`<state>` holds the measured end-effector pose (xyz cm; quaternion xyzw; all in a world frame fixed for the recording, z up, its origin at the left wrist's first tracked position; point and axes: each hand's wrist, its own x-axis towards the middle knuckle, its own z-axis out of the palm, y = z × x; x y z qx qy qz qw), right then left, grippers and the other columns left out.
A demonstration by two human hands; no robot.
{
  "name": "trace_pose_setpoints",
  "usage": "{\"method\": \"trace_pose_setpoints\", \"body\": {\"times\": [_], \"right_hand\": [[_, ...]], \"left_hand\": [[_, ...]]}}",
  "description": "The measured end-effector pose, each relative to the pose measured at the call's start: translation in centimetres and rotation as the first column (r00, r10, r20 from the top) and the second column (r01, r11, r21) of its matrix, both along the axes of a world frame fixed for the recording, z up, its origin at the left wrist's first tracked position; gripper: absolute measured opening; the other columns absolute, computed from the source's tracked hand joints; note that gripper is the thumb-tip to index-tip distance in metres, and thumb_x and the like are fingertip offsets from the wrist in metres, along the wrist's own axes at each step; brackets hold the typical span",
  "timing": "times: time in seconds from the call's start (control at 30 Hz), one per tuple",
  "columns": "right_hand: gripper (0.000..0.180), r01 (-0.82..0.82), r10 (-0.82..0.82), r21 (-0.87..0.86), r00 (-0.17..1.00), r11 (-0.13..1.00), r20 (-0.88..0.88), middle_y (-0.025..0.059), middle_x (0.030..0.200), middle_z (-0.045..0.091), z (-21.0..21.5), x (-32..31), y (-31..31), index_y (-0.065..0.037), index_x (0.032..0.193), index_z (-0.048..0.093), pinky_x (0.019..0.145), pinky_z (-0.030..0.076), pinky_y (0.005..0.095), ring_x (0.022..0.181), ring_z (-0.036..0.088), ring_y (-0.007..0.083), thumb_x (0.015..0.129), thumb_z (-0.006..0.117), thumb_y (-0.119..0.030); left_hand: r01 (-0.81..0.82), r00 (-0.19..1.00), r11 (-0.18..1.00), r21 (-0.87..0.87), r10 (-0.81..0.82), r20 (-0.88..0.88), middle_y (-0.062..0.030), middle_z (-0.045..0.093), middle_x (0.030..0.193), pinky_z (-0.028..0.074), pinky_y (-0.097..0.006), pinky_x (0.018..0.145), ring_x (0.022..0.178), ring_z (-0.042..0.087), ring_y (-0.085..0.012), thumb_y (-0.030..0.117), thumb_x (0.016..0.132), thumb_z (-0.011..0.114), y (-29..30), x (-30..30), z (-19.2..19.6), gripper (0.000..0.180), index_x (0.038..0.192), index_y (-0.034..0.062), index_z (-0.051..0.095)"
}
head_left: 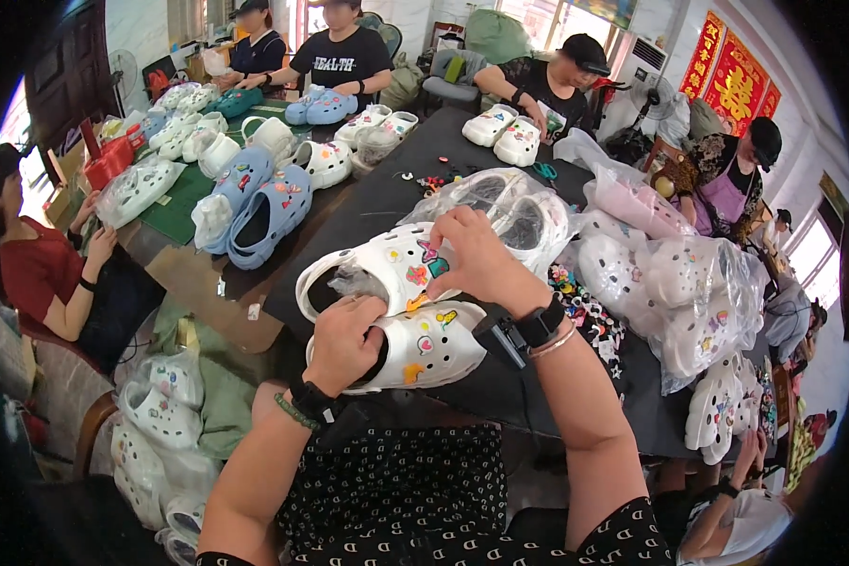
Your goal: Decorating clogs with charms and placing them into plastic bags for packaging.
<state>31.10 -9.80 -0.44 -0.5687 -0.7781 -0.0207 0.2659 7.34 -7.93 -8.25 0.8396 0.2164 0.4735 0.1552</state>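
Observation:
Two white clogs with coloured charms lie side by side in front of me, the far clog (401, 250) and the near clog (453, 354). My left hand (346, 341) is closed on the far clog's near rim, its fingers partly hidden in the opening; its thumb is over the near clog. My right hand (486, 259) curls over the toe of the far clog, thumb and fingers around a green and pink charm (436, 264). Clear plastic shows inside the far clog. Just beyond lie white clogs in a clear bag (528, 222).
Loose charms (590, 321) are heaped on the black table (344, 212) at right, beside bagged clogs (693, 283). Blue clogs (272, 217) stand at left. Green-handled scissors (544, 171) lie at the far side. Several people work around the tables, one in red (42, 269).

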Motion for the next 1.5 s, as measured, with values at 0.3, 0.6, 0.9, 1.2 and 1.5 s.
{"method": "trace_pose_setpoints", "body": {"times": [0.3,0.6,0.9,1.2,1.5], "right_hand": [[0.037,-0.028,0.027,-0.010,0.991,1.000,-0.135,0.0138,0.101,0.060,-2.1,1.5,-0.1,-0.008,0.097,0.065,0.092,0.045,0.0445,0.105,0.054,0.0360,0.068,0.085,-0.018],[0.025,-0.192,0.174,0.180,0.979,0.965,0.110,0.0143,0.115,0.061,-1.5,1.1,-2.2,-0.003,0.101,0.062,0.093,0.047,0.0420,0.110,0.057,0.0337,0.081,0.074,-0.012],[0.019,-0.272,0.217,0.056,0.859,0.961,0.463,0.0116,0.115,0.057,-0.2,1.6,-2.6,-0.006,0.100,0.060,0.089,0.047,0.0418,0.107,0.055,0.0308,0.087,0.062,-0.019],[0.013,-0.242,0.211,0.140,0.956,0.960,0.206,0.0150,0.102,0.057,-2.7,3.7,-1.9,-0.003,0.098,0.056,0.080,0.051,0.0435,0.097,0.059,0.0346,0.090,0.057,-0.012],[0.016,-0.134,0.148,0.127,0.983,0.983,-0.108,0.0145,0.089,0.056,-3.0,5.6,-3.5,-0.002,0.101,0.053,0.067,0.050,0.0373,0.077,0.059,0.0312,0.091,0.064,-0.009]], "left_hand": [[-0.004,0.998,1.000,0.011,0.004,-0.065,-0.0142,0.065,0.081,0.050,-0.044,0.070,0.079,0.063,-0.0346,0.000,0.069,0.062,0.5,0.0,0.1,0.019,0.088,0.0045,0.062],[-0.003,0.996,1.000,0.020,0.005,-0.084,-0.0145,0.065,0.081,0.050,-0.044,0.070,0.079,0.062,-0.0354,0.000,0.069,0.062,0.4,0.1,0.3,0.019,0.087,0.0045,0.061],[0.082,0.988,0.996,0.026,-0.078,-0.131,-0.0155,0.063,0.080,0.049,-0.045,0.070,0.078,0.061,-0.0385,-0.004,0.065,0.058,0.5,-0.5,0.1,0.023,0.087,0.0033,0.059],[0.147,0.971,0.987,0.063,-0.132,-0.201,-0.0147,0.065,0.078,0.053,-0.043,0.074,0.082,0.065,-0.0357,-0.005,0.067,0.061,0.9,-0.5,0.6,0.021,0.086,0.0044,0.062],[0.186,0.966,0.981,0.047,-0.174,-0.189,-0.0162,0.067,0.082,0.054,-0.042,0.077,0.084,0.066,-0.0356,-0.005,0.067,0.060,0.6,-0.7,0.6,0.023,0.088,0.0036,0.063]]}}
